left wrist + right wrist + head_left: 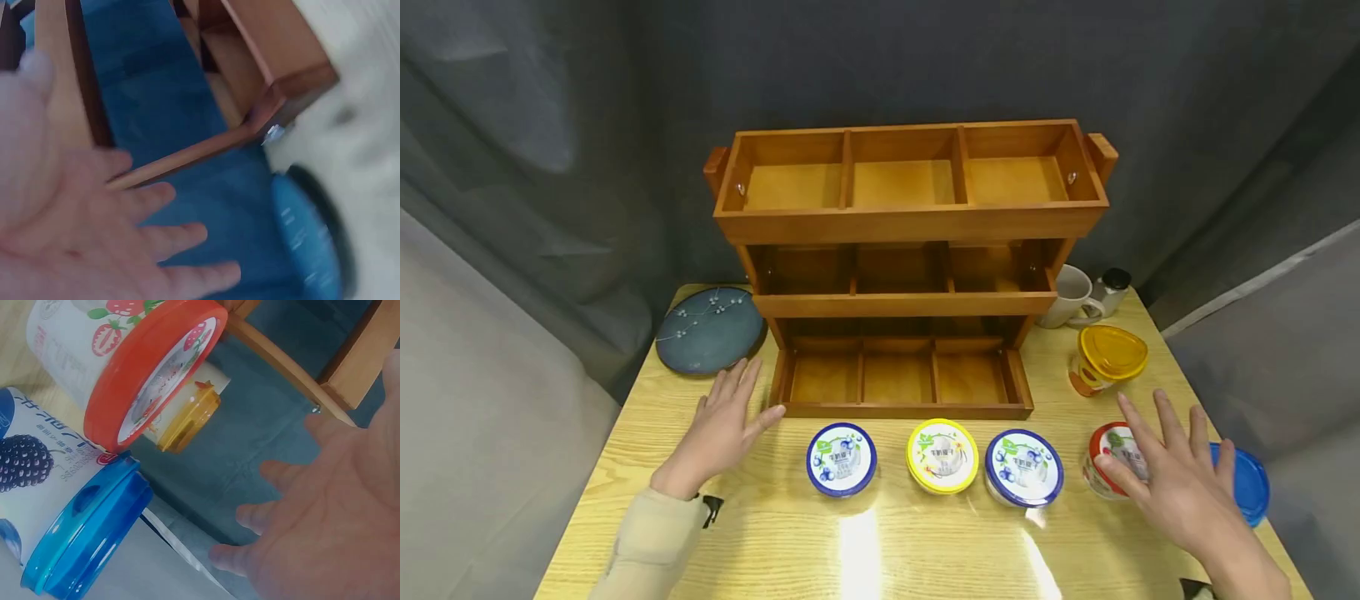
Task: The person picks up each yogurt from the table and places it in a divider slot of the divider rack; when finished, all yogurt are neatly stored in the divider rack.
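Observation:
My left hand (pixel 718 425) has its fingers spread over the table, beside the front left corner of a three-tier wooden organizer (pixel 910 223) and near a blue plate (pixel 703 333). It holds nothing. On the right, my right hand (pixel 1187 483) is spread with straight fingers and overlaps a red-lidded tub (pixel 1116 446) and a blue-lidded tub (pixel 1247 487) in the head view. In the right wrist view the red lid (pixel 156 381) and blue lid (pixel 87 531) stand apart from the fingers. Two dark-blue-rimmed tubs (pixel 841 460) flank a yellow-rimmed tub (pixel 942 456) in front of the organizer.
Behind the right hand stands a container with an orange-yellow lid (pixel 1112 352). A white mug (pixel 1070 296) and a black-capped jar (pixel 1110 292) are at the back right. Grey curtains (pixel 887 58) hang close behind the wooden table (pixel 775 542).

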Available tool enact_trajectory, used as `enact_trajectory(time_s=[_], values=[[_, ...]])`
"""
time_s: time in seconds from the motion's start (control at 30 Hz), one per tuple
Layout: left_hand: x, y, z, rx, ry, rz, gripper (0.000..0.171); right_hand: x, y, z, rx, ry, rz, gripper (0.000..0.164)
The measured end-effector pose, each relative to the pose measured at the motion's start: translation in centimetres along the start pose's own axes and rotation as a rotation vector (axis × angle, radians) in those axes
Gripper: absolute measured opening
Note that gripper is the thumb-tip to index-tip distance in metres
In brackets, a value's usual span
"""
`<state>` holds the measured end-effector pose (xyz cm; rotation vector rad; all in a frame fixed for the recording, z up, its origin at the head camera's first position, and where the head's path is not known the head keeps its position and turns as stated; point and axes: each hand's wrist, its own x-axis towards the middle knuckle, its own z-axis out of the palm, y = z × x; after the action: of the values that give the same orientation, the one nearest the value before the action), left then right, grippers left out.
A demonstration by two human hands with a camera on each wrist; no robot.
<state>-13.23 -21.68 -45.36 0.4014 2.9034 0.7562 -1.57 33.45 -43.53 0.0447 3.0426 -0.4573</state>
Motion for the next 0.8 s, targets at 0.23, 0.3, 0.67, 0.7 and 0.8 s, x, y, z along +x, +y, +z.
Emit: enact_trajectory(time_s=[0.23,0.3,0.67,0.7,0.8], values=[[5.2,-1.8,2.4,-0.465,0.026,-0.172,0.073,-1.7,0.2,-0.5,0.024,0.083,0.003,0.082],[6.4,-2.2,3.4,-0.557,0.031,-0.220,0.070,-2.0,0.1,-0.6,0.042,0.146,-0.019,0.083],[6.9,-4.6,5.9,-0.645,0.044,-0.360,0.056,-2.0,1.3,-2.6,0.135,0.485,-0.062,0.063],[6.9,-4.6,6.0,-0.657,0.045,-0.370,0.055,-2.5,2.0,-2.9,0.143,0.491,-0.034,0.062],[7.2,-4.1,6.7,-0.698,0.037,-0.383,0.055,-4.6,4.3,-3.5,0.168,0.475,0.084,0.061]])
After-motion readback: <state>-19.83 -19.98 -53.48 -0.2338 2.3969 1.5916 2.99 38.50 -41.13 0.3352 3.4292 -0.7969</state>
